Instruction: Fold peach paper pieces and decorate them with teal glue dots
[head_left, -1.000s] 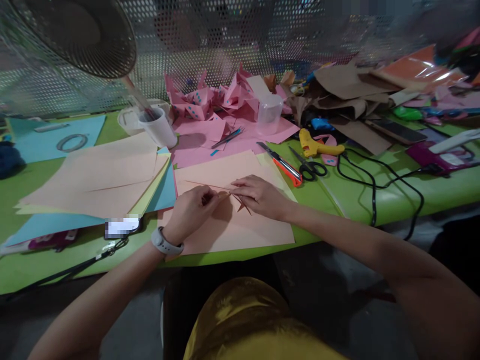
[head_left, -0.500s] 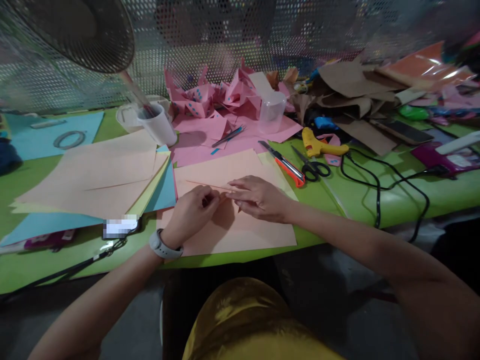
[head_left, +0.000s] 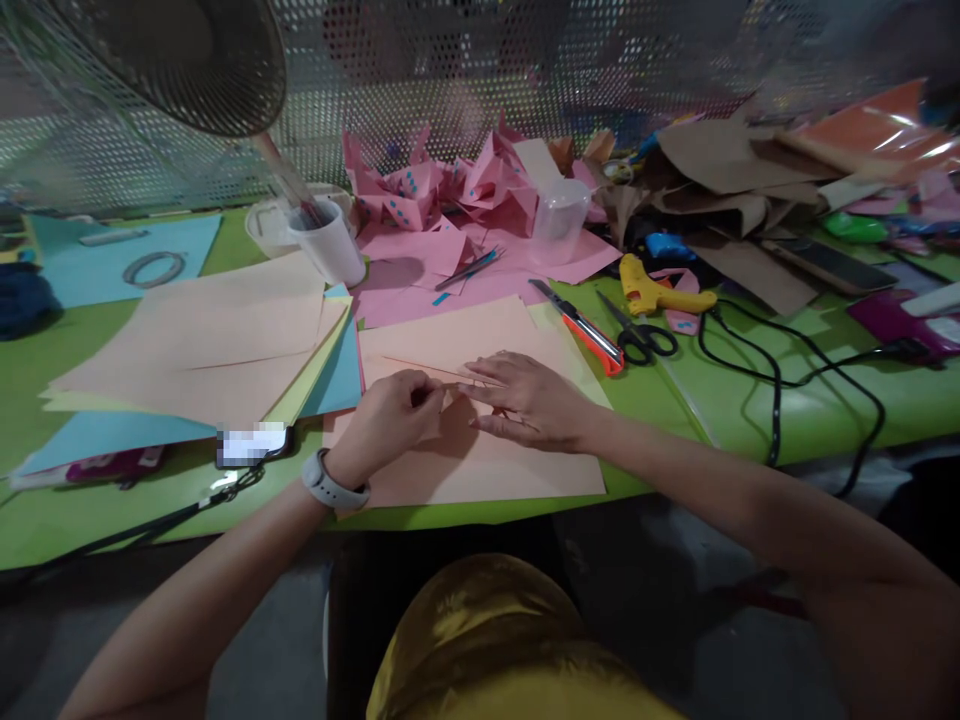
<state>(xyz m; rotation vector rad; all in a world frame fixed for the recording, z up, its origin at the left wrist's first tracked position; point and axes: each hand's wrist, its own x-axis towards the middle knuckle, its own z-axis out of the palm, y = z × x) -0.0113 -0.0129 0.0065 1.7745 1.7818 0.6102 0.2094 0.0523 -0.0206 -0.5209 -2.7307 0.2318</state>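
Note:
A large peach paper sheet lies flat in front of me. On it is a small folded piece of peach paper, its thin edge running from upper left toward my fingers. My left hand is closed in a pinch on this piece, its fingertips meeting those of the other hand. My right hand lies over the piece with its fingers stretched out and slightly apart, covering much of it. A light grey watch is on my left wrist.
Right of the sheet lie an orange cutter knife, black scissors and a yellow glue gun with its cord. Stacked paper and a phone are at left. Behind stand a white cup and pink paper crafts.
The view has shifted slightly, so the table's things appear further right. My right fingers have spread and flattened a little over the folded paper; my left hand keeps its pinch.

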